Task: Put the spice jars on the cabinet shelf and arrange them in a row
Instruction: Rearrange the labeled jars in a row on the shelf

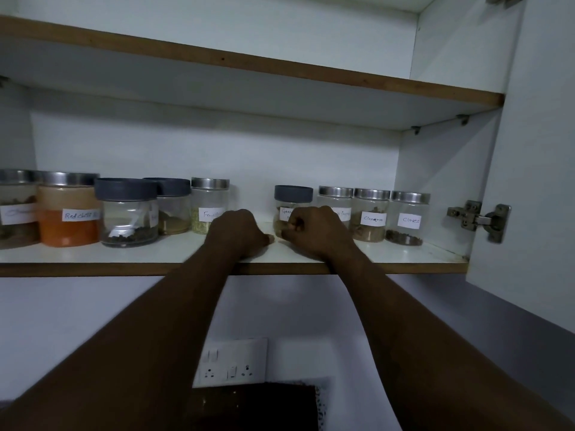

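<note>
Both hands rest on the cabinet shelf (389, 255), close together near its front edge. The left hand (238, 233) is curled into a loose fist with nothing visibly in it, its thumb tip touching the shelf surface. The right hand (314, 231) is also curled, its fingers bent against the lower front of the grey-lidded jar (291, 209) just behind it; whether it truly pinches the jar or only touches it cannot be told.

Nine spice jars stand on the shelf. Just behind the left hand sits the fennel jar (209, 209), and further to that hand's left come two grey-lidded jars, one forward (127, 213) and one behind (172, 206), then the red chilli jar (68, 209) and one more jar (17, 209) at the frame edge. To the right of the right hand stand the pepper jar (335, 200), the cinnamon jar (370, 216) and the cloves jar (408, 217), touching or nearly so.

A bare gap lies behind and between the hands, so the row appears unfinished. The likely risks: sliding the grey-lidded jar sideways could knock the pepper jar beside it, and the forward jar on the left, standing out of line, could be clipped by a forearm. Dim light may make the labels hard to read.
</note>
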The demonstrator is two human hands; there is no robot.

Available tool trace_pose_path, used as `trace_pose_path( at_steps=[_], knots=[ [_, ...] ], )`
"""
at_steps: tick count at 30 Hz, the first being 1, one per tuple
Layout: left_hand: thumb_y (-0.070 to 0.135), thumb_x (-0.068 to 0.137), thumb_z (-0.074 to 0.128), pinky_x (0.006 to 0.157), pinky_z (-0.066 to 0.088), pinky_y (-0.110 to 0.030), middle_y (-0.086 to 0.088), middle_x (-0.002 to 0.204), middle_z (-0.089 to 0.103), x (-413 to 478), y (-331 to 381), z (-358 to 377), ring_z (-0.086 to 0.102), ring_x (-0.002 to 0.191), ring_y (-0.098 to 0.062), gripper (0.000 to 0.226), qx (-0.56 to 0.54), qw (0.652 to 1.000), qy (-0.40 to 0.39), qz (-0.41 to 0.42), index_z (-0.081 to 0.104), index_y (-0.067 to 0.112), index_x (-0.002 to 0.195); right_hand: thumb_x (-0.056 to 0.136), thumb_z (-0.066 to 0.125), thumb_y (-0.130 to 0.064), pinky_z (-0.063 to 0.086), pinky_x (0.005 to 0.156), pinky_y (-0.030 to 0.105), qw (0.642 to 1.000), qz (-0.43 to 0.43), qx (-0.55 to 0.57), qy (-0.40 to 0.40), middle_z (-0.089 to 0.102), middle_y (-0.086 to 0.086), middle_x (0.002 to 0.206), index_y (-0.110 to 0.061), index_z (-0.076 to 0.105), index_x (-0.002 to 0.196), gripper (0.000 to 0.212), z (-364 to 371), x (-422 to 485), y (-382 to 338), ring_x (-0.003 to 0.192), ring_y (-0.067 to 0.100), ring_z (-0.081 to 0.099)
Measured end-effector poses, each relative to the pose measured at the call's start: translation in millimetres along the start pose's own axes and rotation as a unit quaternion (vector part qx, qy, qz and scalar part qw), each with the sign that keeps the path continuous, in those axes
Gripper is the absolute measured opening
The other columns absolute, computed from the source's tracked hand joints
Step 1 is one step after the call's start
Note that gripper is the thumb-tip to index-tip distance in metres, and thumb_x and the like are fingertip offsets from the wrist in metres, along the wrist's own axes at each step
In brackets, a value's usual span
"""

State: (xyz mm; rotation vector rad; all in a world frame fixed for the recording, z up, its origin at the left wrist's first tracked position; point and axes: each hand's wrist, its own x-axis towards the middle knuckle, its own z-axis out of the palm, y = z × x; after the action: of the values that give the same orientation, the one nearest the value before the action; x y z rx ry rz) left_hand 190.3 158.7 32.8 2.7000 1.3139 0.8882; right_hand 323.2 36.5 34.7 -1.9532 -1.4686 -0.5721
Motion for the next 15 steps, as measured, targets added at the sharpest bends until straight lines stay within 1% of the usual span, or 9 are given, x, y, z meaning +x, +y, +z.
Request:
trace_pose_path(
  at_steps=[1, 2, 3, 4, 6, 9, 10, 12, 15],
  knots=[
    [0.068, 0.075, 0.071, 0.067, 0.043, -0.031, -0.007, 0.088, 0.066, -4.6, -7.8, -5.2, 0.056, 0.079, -0.022, 0.057, 0.000, 1.000, 0.002, -0.018, 0.058, 0.013, 0.081, 0.083, 0.071, -0.054, 0.050, 0.069, 0.033, 1.000, -0.006, -0.014, -0.010, 0.069, -0.006, 0.078, -0.023, 0.069, 0.078, 0.032, -1.2, -1.0, -1.4, 0.077, 0.015, 0.062],
    [0.067, 0.074, 0.073, 0.066, 0.042, -0.030, -0.004, 0.082, 0.061, -9.7, -16.9, -10.0, 0.054, 0.077, -0.021, 0.056, 0.000, 0.999, 0.006, -0.032, 0.055, 0.015, 0.076, 0.083, 0.072, -0.056, 0.050, 0.069, 0.032, 0.999, -0.011, -0.031, -0.024, 0.069, -0.007, 0.079, -0.024, 0.069, 0.080, 0.033, -1.6, -2.1, -2.7, 0.077, 0.014, 0.061],
    [0.065, 0.074, 0.074, 0.065, 0.042, -0.030, -0.003, 0.079, 0.059, -14.8, -25.6, -14.2, 0.053, 0.075, -0.020, 0.052, 0.000, 0.999, 0.015, -0.038, 0.058, 0.016, 0.077, 0.083, 0.072, -0.057, 0.048, 0.068, 0.031, 0.998, -0.014, -0.041, -0.040, 0.067, -0.009, 0.079, -0.026, 0.068, 0.080, 0.032, -1.6, -3.5, -4.1, 0.078, 0.014, 0.061],
    [0.062, 0.075, 0.075, 0.065, 0.041, -0.030, -0.002, 0.080, 0.060, -19.3, -35.1, -19.0, 0.053, 0.075, -0.020, 0.047, 0.001, 0.999, 0.027, -0.043, 0.063, 0.017, 0.083, 0.083, 0.072, -0.057, 0.046, 0.068, 0.029, 0.998, -0.017, -0.042, -0.054, 0.066, -0.010, 0.079, -0.028, 0.068, 0.080, 0.029, -1.0, -3.7, -7.9, 0.079, 0.012, 0.060],
    [0.051, 0.076, 0.077, 0.065, 0.042, -0.029, -0.005, 0.090, 0.070, -27.1, -51.5, -28.9, 0.059, 0.078, -0.023, 0.039, -0.006, 0.997, 0.047, -0.067, 0.070, 0.019, 0.096, 0.088, 0.070, -0.054, 0.045, 0.071, 0.029, 0.996, -0.020, -0.035, -0.083, 0.067, -0.010, 0.086, -0.030, 0.069, 0.083, 0.024, 5.5, -1.3, -20.5, 0.085, 0.012, 0.061],
    [0.026, 0.081, 0.076, 0.067, 0.045, -0.029, -0.013, 0.097, 0.073, -30.9, -60.5, -37.9, 0.064, 0.083, -0.026, 0.030, -0.070, 0.989, 0.066, -0.116, 0.071, 0.005, 0.101, 0.093, 0.065, -0.047, 0.050, 0.083, 0.035, 0.994, -0.025, -0.027, -0.102, 0.070, -0.001, 0.105, -0.025, 0.070, 0.099, 0.023, 25.0, 7.7, -44.9, 0.101, 0.019, 0.062],
    [0.023, 0.083, 0.075, 0.068, 0.045, -0.030, -0.013, 0.098, 0.073, -30.8, -60.5, -39.5, 0.063, 0.084, -0.026, 0.027, -0.077, 0.987, 0.064, -0.124, 0.070, 0.003, 0.101, 0.094, 0.064, -0.046, 0.050, 0.088, 0.036, 0.994, -0.023, -0.026, -0.108, 0.069, 0.001, 0.112, -0.024, 0.069, 0.107, 0.026, 31.8, 11.6, -52.8, 0.107, 0.021, 0.061],
    [0.023, 0.085, 0.072, 0.071, 0.044, -0.029, -0.013, 0.102, 0.071, -29.9, -60.5, -40.6, 0.064, 0.090, -0.026, 0.027, -0.078, 0.988, 0.054, -0.125, 0.069, 0.003, 0.104, 0.096, 0.061, -0.045, 0.048, 0.093, 0.037, 0.991, -0.015, -0.029, -0.128, 0.066, 0.005, 0.126, -0.023, 0.061, 0.126, 0.038, 43.1, 20.1, -65.1, 0.117, 0.024, 0.058],
    [0.027, 0.087, 0.071, 0.076, 0.041, -0.030, -0.012, 0.110, 0.069, -21.0, -66.8, -39.5, 0.064, 0.103, -0.027, 0.033, -0.085, 0.988, 0.027, -0.123, 0.067, 0.004, 0.110, 0.097, 0.061, -0.046, 0.045, 0.097, 0.037, 0.989, -0.003, -0.017, -0.148, 0.059, 0.007, 0.143, -0.017, 0.042, 0.148, 0.062, 54.4, 31.5, -74.4, 0.129, 0.028, 0.055]
  ],
)
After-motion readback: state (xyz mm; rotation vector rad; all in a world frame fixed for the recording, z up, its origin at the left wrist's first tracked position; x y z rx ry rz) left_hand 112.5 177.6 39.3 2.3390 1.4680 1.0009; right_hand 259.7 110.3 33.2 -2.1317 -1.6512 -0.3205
